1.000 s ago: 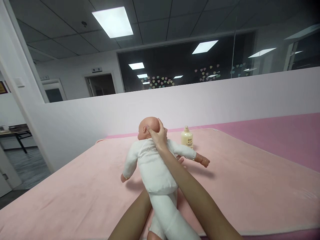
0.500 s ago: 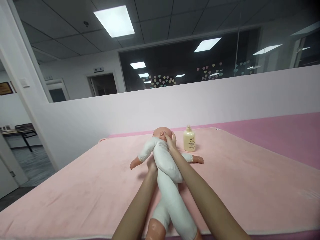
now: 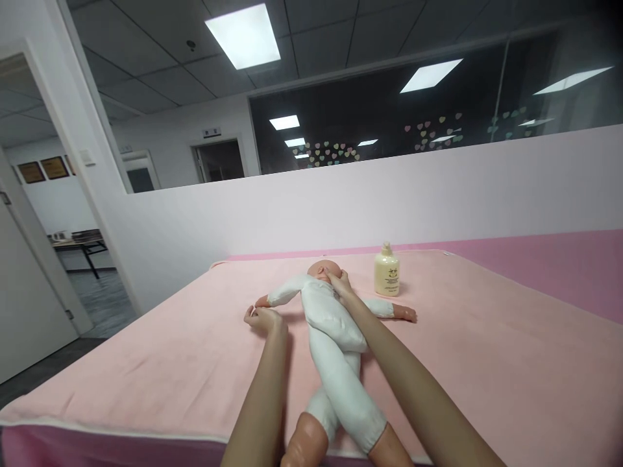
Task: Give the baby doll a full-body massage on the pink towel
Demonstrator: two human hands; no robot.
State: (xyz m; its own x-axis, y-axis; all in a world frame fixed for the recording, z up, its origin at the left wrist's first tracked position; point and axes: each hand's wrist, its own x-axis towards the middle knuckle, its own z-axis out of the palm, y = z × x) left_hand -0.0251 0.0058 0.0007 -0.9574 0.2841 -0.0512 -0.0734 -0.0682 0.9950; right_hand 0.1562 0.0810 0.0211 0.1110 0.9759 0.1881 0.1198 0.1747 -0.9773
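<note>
A baby doll (image 3: 333, 321) in a white cloth body lies on its back on the pink towel (image 3: 185, 363), its legs crossed toward me. My right hand (image 3: 339, 285) is wrapped round the side of its head (image 3: 325, 270) and neck, fingers partly hidden behind it. At the doll's outstretched arm on the left, my left hand (image 3: 264, 319) has its fingers curled at the small doll hand (image 3: 262, 301). The doll's other arm (image 3: 396, 311) stretches out to the right beneath my right forearm.
A cream pump bottle (image 3: 387, 272) stands on the towel right of the doll's head. Behind the bed runs a low white wall (image 3: 341, 211) with a dark window above. On the left are a doorway and a distant table (image 3: 82, 246).
My left hand has come out from beside the doll's torso and moved left to its hand. The doll's torso lies flatter and that arm reaches further out. My right hand stays at the head.
</note>
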